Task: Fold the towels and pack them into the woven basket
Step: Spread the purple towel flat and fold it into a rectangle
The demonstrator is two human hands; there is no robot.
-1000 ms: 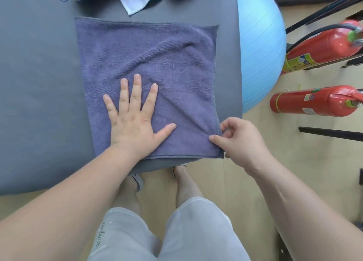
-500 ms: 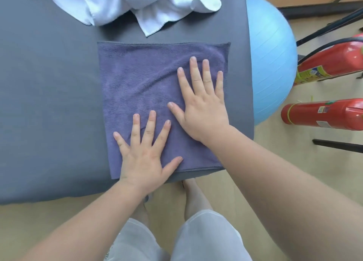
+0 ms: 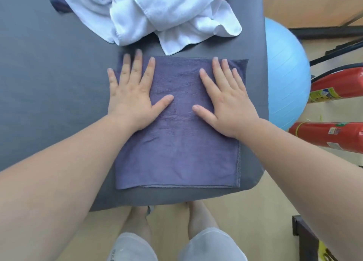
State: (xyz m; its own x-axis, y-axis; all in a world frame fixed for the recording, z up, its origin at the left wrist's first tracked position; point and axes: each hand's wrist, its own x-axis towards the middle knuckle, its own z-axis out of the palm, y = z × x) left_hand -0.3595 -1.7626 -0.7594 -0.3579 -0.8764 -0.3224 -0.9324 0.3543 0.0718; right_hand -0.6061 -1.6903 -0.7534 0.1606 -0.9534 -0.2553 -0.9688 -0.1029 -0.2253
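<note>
We are standing at the near edge of the grey bench [image 3: 49, 96], feet showing at 6 o'clock below it. Lying flat just in front of us is the purple towel [image 3: 176, 152], already folded at least once, its long axis running from 6 toward 12 o'clock, its stitched edge at 3 o'clock.

We are pressing both hands on its far half. The left hand [image 3: 130, 97] is lying at 10 o'clock, fingers spread wide and flat, the outer fingers reaching past the towel's left edge onto the bench. The right hand [image 3: 227, 103] is lying at 2 o'clock, likewise splayed and flat, wholly on the cloth. Neither grip is holding anything; both are only pushing down.

The far corners sit right under our fingertips, so we judge the next fold would bring that far edge toward 6 o'clock, each hand equally near its corner.

Beyond, at 12 o'clock, a heap of white towels [image 3: 157, 11] is waiting unfolded, just clear of the purple one. The woven basket is not in view.
</note>
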